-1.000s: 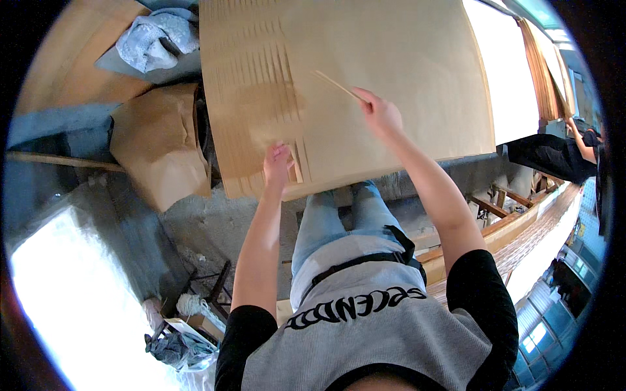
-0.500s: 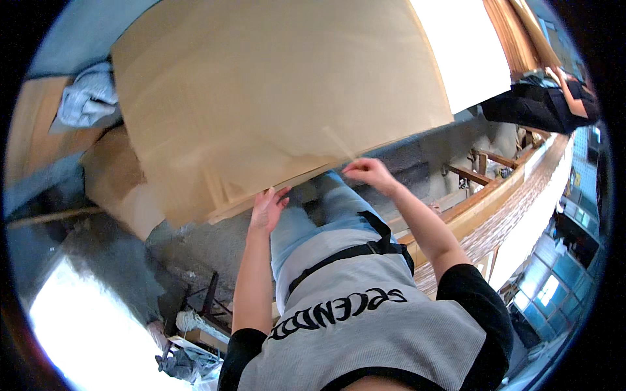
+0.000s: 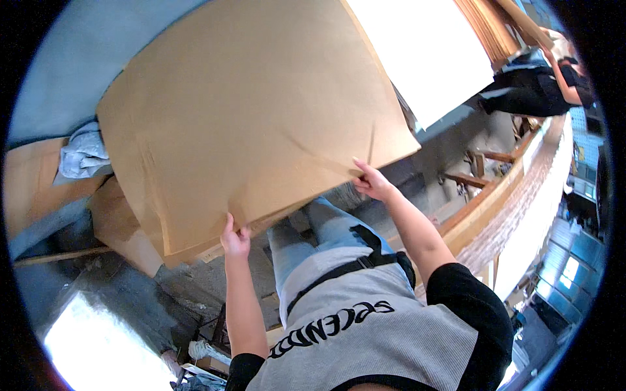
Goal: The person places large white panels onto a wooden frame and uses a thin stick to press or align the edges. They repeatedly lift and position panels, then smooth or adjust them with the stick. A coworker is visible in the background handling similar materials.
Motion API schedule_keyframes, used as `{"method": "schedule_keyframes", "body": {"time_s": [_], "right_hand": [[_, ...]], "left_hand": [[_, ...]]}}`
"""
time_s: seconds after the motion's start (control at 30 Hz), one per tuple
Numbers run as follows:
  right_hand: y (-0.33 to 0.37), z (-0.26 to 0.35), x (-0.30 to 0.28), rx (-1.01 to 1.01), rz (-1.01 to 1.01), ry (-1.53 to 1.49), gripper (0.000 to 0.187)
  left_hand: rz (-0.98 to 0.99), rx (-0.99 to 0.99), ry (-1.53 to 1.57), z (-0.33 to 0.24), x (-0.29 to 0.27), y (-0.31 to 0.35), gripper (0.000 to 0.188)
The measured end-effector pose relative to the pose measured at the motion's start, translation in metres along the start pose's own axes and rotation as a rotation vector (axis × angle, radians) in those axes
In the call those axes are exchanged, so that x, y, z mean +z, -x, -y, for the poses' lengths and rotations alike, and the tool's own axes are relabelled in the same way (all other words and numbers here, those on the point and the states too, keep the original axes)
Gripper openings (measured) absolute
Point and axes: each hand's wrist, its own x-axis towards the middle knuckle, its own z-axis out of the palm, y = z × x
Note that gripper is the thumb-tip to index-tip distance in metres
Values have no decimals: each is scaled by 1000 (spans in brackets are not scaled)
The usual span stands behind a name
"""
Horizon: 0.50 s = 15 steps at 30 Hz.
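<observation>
A large sheet of brown kraft paper (image 3: 254,98) spreads out in front of me, with more brown sheet edges showing under its near left corner. My left hand (image 3: 235,238) pinches its near edge left of the middle, thumb on top. Farther right along the same edge, my right hand (image 3: 373,180) grips the sheet, and creases run from its fingers into the paper. The fingers under the sheet are hidden in both places.
A bright white sheet (image 3: 424,58) lies to the right, beside a brown stack (image 3: 486,29). Another person in dark clothes (image 3: 538,88) stands at the far right. A long wooden frame (image 3: 515,176) runs along my right. Cardboard boxes (image 3: 120,218) and a grey cloth (image 3: 85,151) are at left.
My right hand has closed on the near edge of the paper. My left hand has moved left and toward me. The sheet has shifted left, its near edge now drawn closer at the left.
</observation>
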Motion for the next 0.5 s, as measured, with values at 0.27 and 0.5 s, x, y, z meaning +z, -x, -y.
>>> {"method": "schedule_keyframes", "body": {"time_s": [0.27, 0.5], "right_hand": [[-12, -37, -11, -337, -169, 965, 25], [-13, -56, 26, -809, -355, 975, 19]], "left_hand": [[-196, 366, -448, 32, -36, 13, 32], [-82, 727, -120, 60, -62, -8, 31]]}}
